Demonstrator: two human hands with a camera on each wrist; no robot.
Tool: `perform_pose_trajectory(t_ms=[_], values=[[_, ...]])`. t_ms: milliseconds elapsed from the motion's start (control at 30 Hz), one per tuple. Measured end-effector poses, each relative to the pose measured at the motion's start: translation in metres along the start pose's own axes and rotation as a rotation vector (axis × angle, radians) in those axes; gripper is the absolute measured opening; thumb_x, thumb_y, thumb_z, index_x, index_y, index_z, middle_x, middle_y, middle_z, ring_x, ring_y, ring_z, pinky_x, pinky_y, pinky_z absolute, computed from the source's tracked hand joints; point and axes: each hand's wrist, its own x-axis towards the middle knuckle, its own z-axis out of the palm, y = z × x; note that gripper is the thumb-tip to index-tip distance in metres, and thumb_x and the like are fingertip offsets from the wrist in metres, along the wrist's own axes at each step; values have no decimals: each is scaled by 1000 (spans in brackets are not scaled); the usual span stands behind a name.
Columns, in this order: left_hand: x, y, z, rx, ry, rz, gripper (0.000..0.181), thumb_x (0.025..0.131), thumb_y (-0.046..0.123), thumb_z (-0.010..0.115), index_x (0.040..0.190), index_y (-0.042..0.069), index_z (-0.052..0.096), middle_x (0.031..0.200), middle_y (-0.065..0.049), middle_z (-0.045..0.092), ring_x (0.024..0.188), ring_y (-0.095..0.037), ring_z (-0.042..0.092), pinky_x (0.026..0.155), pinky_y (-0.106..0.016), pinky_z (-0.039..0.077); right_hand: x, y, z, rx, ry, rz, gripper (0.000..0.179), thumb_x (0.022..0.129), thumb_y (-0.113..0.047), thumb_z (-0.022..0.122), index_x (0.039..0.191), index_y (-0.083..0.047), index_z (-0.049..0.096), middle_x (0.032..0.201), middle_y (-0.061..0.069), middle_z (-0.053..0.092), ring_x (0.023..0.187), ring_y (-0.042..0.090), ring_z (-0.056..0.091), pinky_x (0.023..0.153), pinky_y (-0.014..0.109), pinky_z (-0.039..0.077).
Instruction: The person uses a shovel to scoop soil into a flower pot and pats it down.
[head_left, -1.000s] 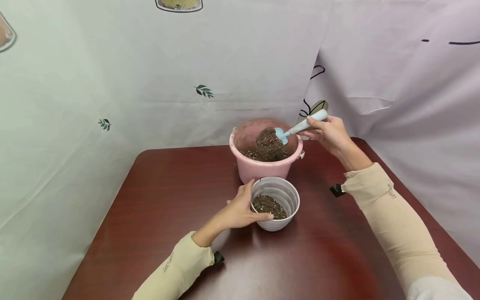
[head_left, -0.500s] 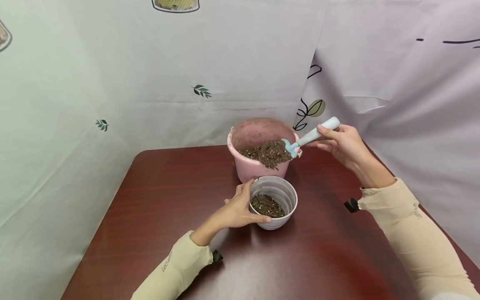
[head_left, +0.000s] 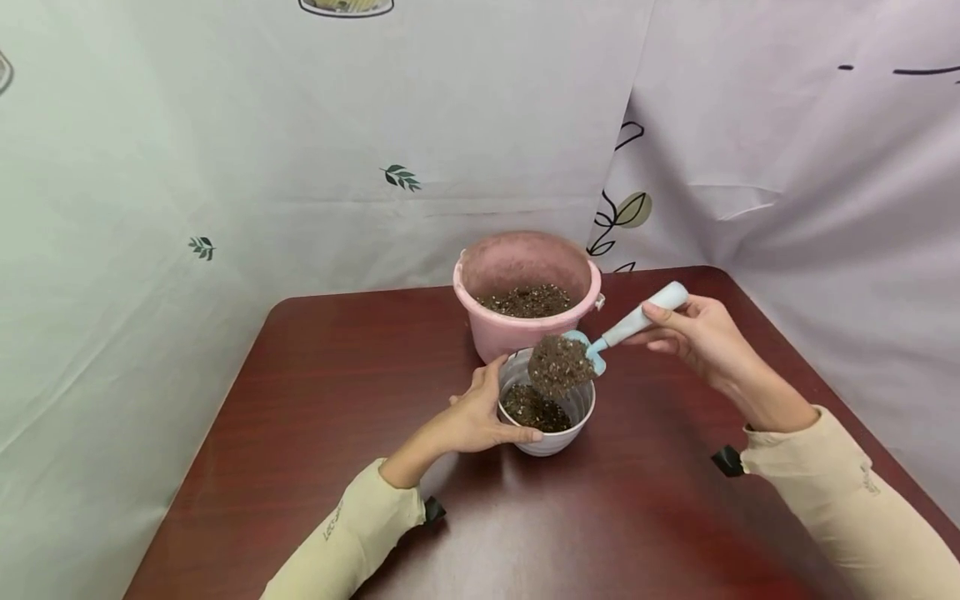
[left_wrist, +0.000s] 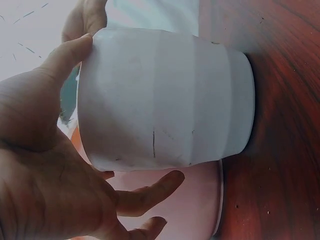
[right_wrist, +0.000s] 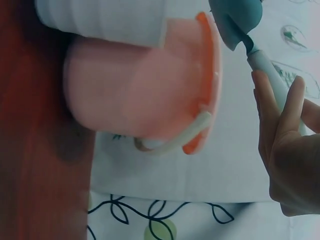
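My right hand (head_left: 708, 342) holds a small trowel (head_left: 645, 317) by its pale handle. Its light blue blade carries a heap of dark soil (head_left: 558, 365) above the white flowerpot (head_left: 551, 442). Some soil lies in the bottom of that pot. With the thumb at the near rim and the fingers around the far left side, my left hand (head_left: 480, 417) grips the pot. Ribbed white sides of the pot (left_wrist: 160, 100) fill the left wrist view. From below, the right wrist view shows the trowel's blue blade (right_wrist: 242, 20); its load is hidden there.
Directly behind the pot stands a pink bucket (head_left: 517, 333) with soil inside and a pale handle (right_wrist: 180, 135) hanging at its side. Both containers rest on a dark red wooden table (head_left: 360, 367). Printed white cloth (head_left: 300, 125) hangs behind the table.
The right hand has brought the loaded trowel out of the pink bucket, toward me and down, over the flowerpot. The left hand has stayed on the pot.
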Motion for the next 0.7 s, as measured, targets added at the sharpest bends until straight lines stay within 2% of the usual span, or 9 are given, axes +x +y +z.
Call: perform_pose_trajectory(t_ms=[200,500,700], values=[[0,-1,1,-11,1,-5,113,74,43,86,155,9,14,152,-23,25,140,-35,31,97,-83,13,-4,15,1,-111,38,-5,5,96,-3,63,94,-2,68,85,13,75,75,23,74,61,25,58],[0,-4,3,-18,-5,-8,114,74,43,86,155,8,13,150,-25,25,139,-37,33,97,-83,14,0,24,2,-189,73,-34,6,96,-4,64,93,-7,69,82,10,75,72,19,74,59,25,58],[0,-3,2,-19,-2,-5,114,74,43,86,154,8,14,149,-26,25,138,-38,34,97,-82,14,2,28,3,-237,86,-83,8,95,-2,65,91,-8,69,80,10,75,71,20,74,58,27,58]])
